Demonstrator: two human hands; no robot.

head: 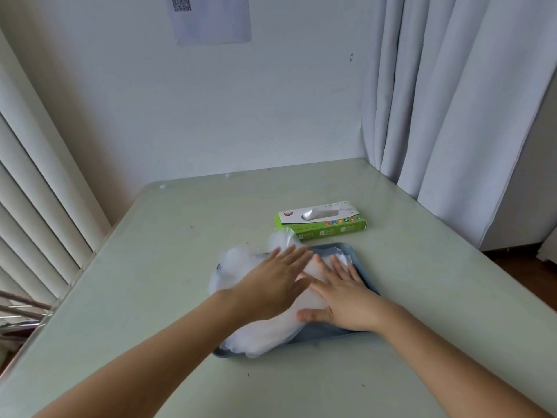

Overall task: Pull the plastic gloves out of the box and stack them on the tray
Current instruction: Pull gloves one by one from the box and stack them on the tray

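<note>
Pressed flat under two bare hands: a crumpled heap of clear gloves [265,330] on a blue-grey tray [319,331], mid-counter. Spilling over the tray's rim at 9 and 11 o'clock, and past its near corner at 7 o'clock.

On top of the heap, the left hand [271,285], palm down, fingers straight and close together, pointing toward 1 o'clock; slightly blurred. At the tray's 3 o'clock side, the right hand [340,297], palm down on the plastic, fingers spread and pointing toward 11 o'clock, thumb stretched out toward 9 o'clock. Nothing pinched or gripped by either. Left thumb just beside right forefinger at the heap's middle. Bare forearms reaching in from 7 and 5 o'clock.

Just beyond the tray at 1 o'clock, a green-and-white box [321,224], lying flat with its long side across, a tuft of clear plastic showing in the top slot. Nearest glove tip close to the box's left corner; touching or not, impossible to tell.

Underneath it all, a pale green, glossy counter [150,267]. Behind it at 12 o'clock, a white wall with a sheet of paper [211,19] bearing a QR code. At 2 o'clock, a pale curtain [452,101] in long folds; at 9 o'clock, slatted blinds [36,191].
</note>
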